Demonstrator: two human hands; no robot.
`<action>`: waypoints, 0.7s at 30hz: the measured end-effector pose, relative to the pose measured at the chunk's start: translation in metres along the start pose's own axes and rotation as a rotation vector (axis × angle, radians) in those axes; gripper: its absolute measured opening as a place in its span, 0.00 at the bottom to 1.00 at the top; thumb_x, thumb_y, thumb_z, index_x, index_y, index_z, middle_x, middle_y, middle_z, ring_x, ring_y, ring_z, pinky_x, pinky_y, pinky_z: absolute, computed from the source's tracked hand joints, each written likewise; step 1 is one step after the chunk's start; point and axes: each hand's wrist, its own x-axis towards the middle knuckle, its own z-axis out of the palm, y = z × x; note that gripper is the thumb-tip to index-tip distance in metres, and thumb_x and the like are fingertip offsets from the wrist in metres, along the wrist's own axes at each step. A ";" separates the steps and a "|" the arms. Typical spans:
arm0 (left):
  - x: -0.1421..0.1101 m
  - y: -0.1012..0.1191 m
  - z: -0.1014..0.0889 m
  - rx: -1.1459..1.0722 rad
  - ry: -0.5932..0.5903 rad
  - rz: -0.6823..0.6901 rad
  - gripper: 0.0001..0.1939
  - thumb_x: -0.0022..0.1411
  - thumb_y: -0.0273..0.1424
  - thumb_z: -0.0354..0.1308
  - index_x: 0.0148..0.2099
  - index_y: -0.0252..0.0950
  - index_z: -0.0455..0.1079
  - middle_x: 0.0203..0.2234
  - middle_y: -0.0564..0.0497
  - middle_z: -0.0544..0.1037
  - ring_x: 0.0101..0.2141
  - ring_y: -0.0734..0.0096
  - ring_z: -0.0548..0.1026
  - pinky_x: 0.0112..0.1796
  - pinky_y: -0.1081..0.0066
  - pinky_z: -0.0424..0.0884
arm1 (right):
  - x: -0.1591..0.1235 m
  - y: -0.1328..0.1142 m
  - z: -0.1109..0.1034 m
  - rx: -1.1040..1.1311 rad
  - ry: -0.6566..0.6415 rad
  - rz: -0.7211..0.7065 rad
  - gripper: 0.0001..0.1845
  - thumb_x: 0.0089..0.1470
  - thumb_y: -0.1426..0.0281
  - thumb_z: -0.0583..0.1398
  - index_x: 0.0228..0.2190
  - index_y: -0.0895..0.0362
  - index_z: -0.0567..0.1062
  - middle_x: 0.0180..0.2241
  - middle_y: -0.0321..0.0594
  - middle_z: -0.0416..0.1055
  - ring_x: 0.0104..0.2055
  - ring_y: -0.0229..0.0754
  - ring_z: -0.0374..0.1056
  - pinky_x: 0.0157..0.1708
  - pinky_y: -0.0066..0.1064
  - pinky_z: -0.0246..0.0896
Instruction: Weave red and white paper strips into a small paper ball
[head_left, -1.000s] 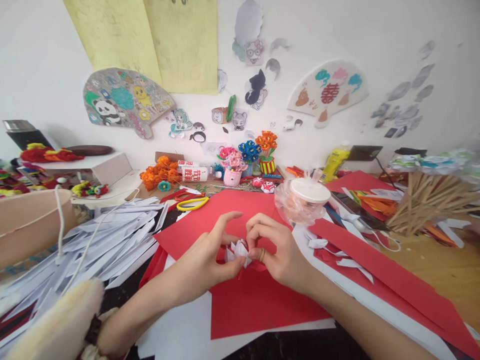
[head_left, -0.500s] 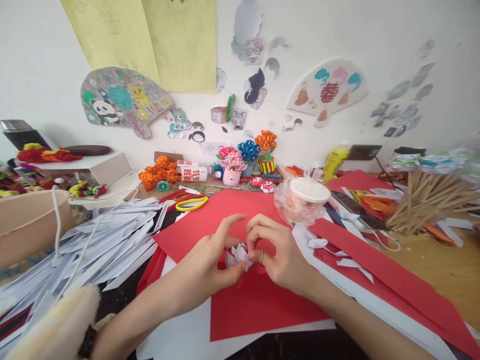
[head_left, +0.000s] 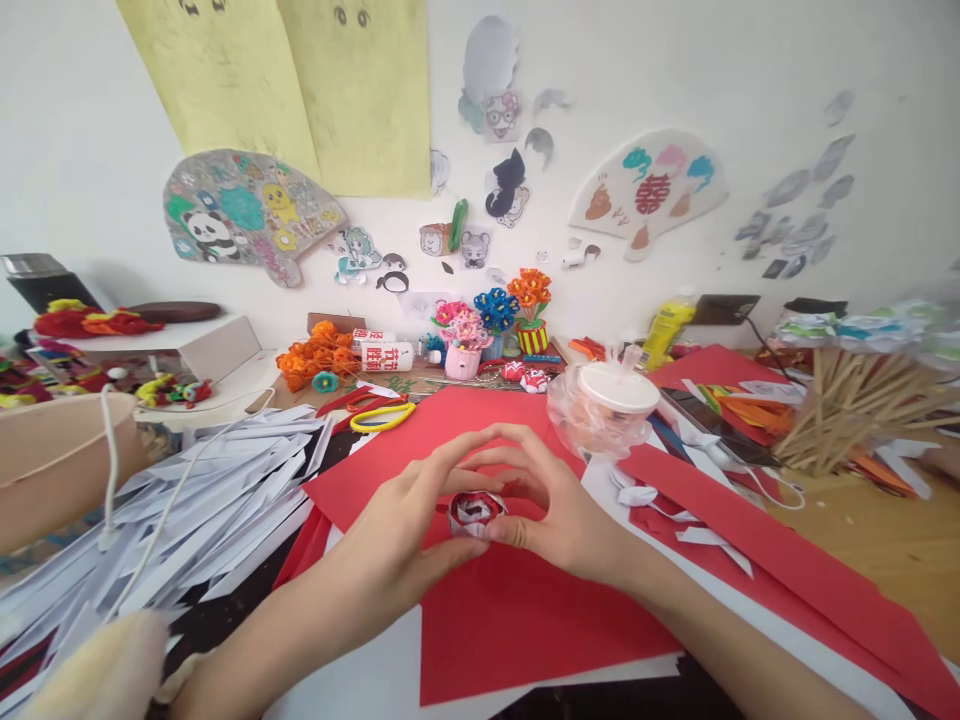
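Between my two hands sits a small folded paper flower [head_left: 477, 512], white with red edges, its round hollow side facing up toward me. My left hand [head_left: 420, 520] curves round its left side, the thumb pressed to the near edge. On the other side my right hand [head_left: 547, 500] has its thumb at the flower's near right edge. The fingers of both hands arch over behind it and meet at the top, partly hidden. Beneath them lies a large red paper sheet [head_left: 525, 630].
Folded white paper strips [head_left: 247, 480] are heaped at the left, near yellow-handled scissors [head_left: 382, 416]. A lidded cup in a plastic bag [head_left: 611, 400] stands right of the hands. Several wooden sticks [head_left: 840, 400] lie farther right. Craft flowers in a pink pot [head_left: 463, 358] stand at the back.
The paper flower has turned: white points showed before, and now a red-edged ring shows. My right hand has gone from pinching its tip to cupping its side. The left fingers have closed in.
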 end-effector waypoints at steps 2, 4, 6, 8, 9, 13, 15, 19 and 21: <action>-0.001 -0.005 0.002 0.060 0.076 0.040 0.36 0.62 0.28 0.60 0.65 0.52 0.47 0.56 0.49 0.70 0.53 0.61 0.71 0.52 0.60 0.68 | 0.001 0.000 -0.001 0.006 0.021 -0.072 0.35 0.49 0.66 0.69 0.54 0.47 0.58 0.51 0.43 0.68 0.49 0.45 0.70 0.50 0.43 0.67; -0.002 -0.010 0.004 0.110 0.197 0.068 0.36 0.59 0.29 0.63 0.63 0.53 0.50 0.55 0.50 0.69 0.49 0.62 0.73 0.48 0.63 0.71 | 0.001 0.000 0.000 0.009 0.066 -0.148 0.35 0.48 0.65 0.70 0.53 0.47 0.59 0.49 0.42 0.70 0.48 0.44 0.71 0.50 0.42 0.67; -0.002 -0.014 0.006 0.163 0.340 0.103 0.35 0.58 0.32 0.65 0.62 0.52 0.51 0.51 0.50 0.72 0.46 0.63 0.74 0.45 0.65 0.72 | 0.001 0.002 0.001 0.013 0.139 -0.207 0.35 0.47 0.65 0.70 0.52 0.47 0.61 0.46 0.41 0.71 0.46 0.43 0.72 0.48 0.39 0.69; -0.002 -0.015 0.006 0.268 0.444 0.145 0.30 0.58 0.37 0.65 0.59 0.49 0.57 0.47 0.50 0.74 0.46 0.60 0.74 0.45 0.62 0.70 | 0.001 0.003 0.002 -0.004 0.216 -0.240 0.33 0.46 0.65 0.71 0.51 0.47 0.63 0.44 0.40 0.71 0.44 0.42 0.72 0.45 0.36 0.71; -0.002 -0.014 0.006 0.335 0.466 0.164 0.26 0.58 0.38 0.65 0.56 0.48 0.62 0.46 0.50 0.76 0.46 0.58 0.73 0.46 0.60 0.69 | 0.002 0.003 0.002 -0.023 0.242 -0.252 0.32 0.46 0.65 0.71 0.50 0.48 0.65 0.44 0.40 0.70 0.44 0.42 0.71 0.45 0.36 0.71; -0.002 -0.007 0.005 0.515 0.501 0.226 0.12 0.61 0.37 0.62 0.48 0.47 0.72 0.44 0.51 0.78 0.49 0.54 0.70 0.49 0.55 0.62 | 0.003 0.002 0.001 -0.116 0.245 -0.310 0.26 0.46 0.65 0.71 0.47 0.50 0.71 0.43 0.40 0.69 0.45 0.44 0.70 0.47 0.38 0.70; -0.002 -0.005 0.006 0.489 0.500 0.251 0.11 0.62 0.34 0.61 0.48 0.49 0.73 0.45 0.52 0.78 0.48 0.55 0.69 0.49 0.56 0.62 | 0.004 0.001 0.000 -0.177 0.269 -0.347 0.25 0.43 0.64 0.72 0.45 0.50 0.74 0.40 0.40 0.69 0.43 0.44 0.69 0.43 0.37 0.70; -0.003 -0.006 0.010 0.396 0.464 0.281 0.13 0.63 0.30 0.60 0.49 0.50 0.72 0.44 0.54 0.78 0.48 0.58 0.67 0.48 0.57 0.62 | 0.003 0.001 0.000 -0.238 0.327 -0.393 0.23 0.40 0.62 0.73 0.39 0.52 0.76 0.36 0.39 0.69 0.38 0.42 0.68 0.37 0.35 0.68; -0.003 -0.008 0.010 0.386 0.465 0.278 0.13 0.63 0.30 0.60 0.49 0.50 0.72 0.44 0.54 0.78 0.48 0.58 0.67 0.48 0.57 0.62 | 0.003 0.002 0.002 -0.237 0.340 -0.402 0.20 0.39 0.63 0.73 0.34 0.53 0.75 0.35 0.38 0.68 0.36 0.41 0.67 0.35 0.33 0.67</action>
